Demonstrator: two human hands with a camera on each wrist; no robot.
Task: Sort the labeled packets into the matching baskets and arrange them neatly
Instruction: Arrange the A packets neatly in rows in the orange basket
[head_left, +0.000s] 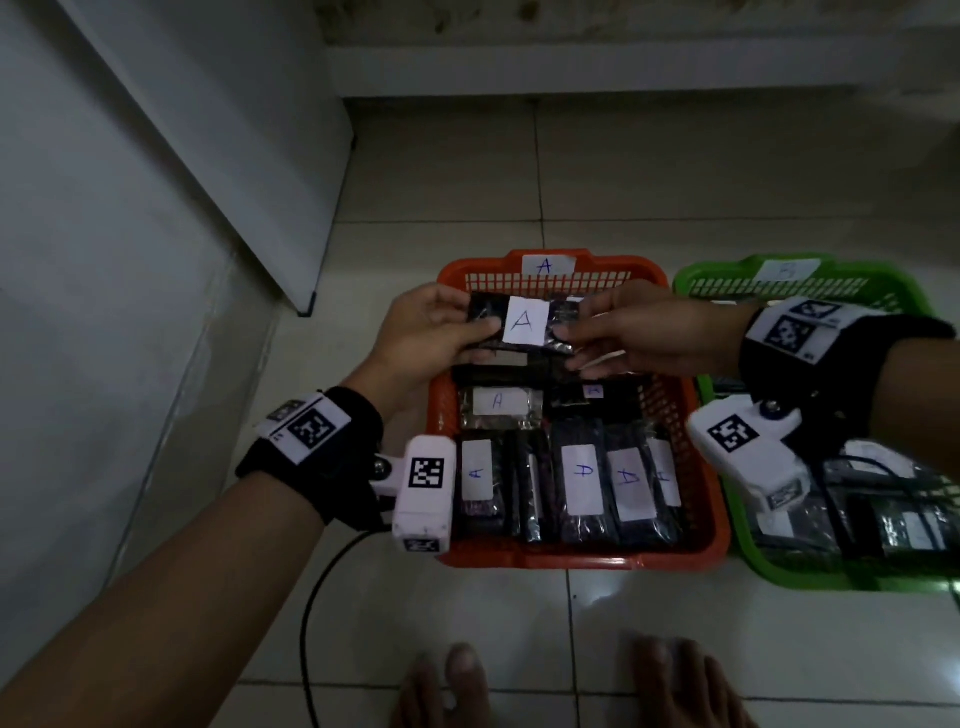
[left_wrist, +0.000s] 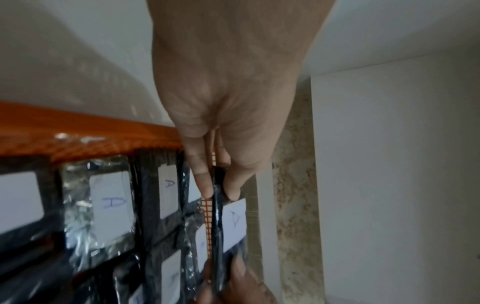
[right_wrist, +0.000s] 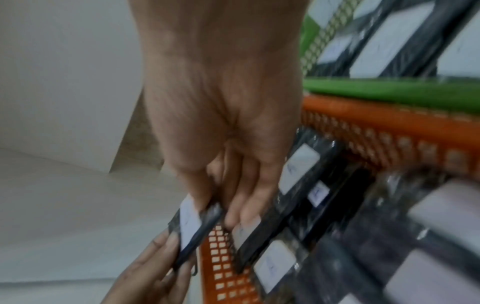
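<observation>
Fingers and thumb of the left hand (head_left: 421, 332) pinch one end of a black packet (head_left: 524, 323) labeled A, while the right hand (head_left: 644, 332) pinches the other end. Held between them, the packet hangs above the far part of the orange basket (head_left: 696, 415), whose packets also carry A labels. Just to its right stands the green basket (head_left: 727, 283).

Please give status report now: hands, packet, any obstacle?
Both hands, left and right, pinch packet A. Held over orange basket. Nothing blocking.
</observation>
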